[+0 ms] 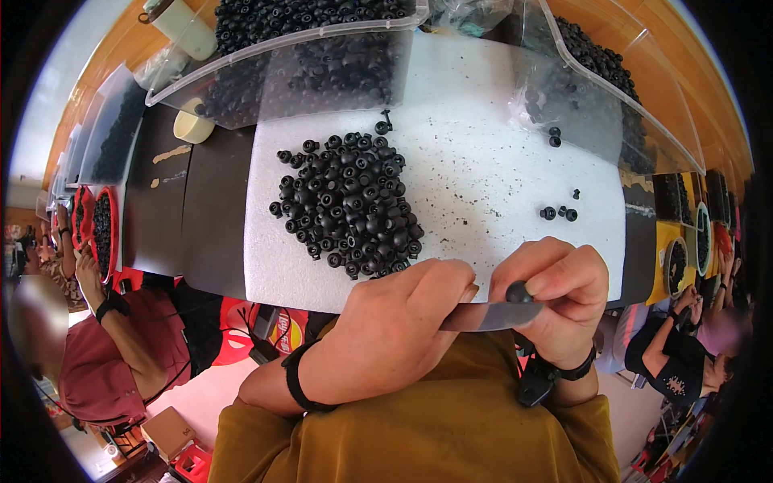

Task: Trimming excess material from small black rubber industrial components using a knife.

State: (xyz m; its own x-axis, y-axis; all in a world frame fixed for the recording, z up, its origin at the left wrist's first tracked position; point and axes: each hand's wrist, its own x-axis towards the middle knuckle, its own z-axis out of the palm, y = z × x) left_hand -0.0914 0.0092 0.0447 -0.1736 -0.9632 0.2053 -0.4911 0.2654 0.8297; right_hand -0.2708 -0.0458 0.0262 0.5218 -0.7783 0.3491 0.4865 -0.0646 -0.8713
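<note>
My left hand (390, 330) is closed around a knife whose handle is hidden in the fist. Its flat metal blade (487, 317) points right, toward my other hand. Between thumb and fingers, my right hand (560, 298) pinches a small black rubber-like ball-shaped part (518, 292). The blade lies right by this part's lower side; whether it touches cannot be made out. Beyond my left hand, a heap of similar black parts (346, 201), round with hollow necks, is spread on a white foam board (459, 97). A few loose ones (560, 213) lie beyond my right hand.
Clear plastic bins (322, 36) full of black parts stand at the far left and far right (636, 113). Dark crumbs dot the board. A cream cup (193, 125) sits left on the dark table (217, 193). Other people work at both sides.
</note>
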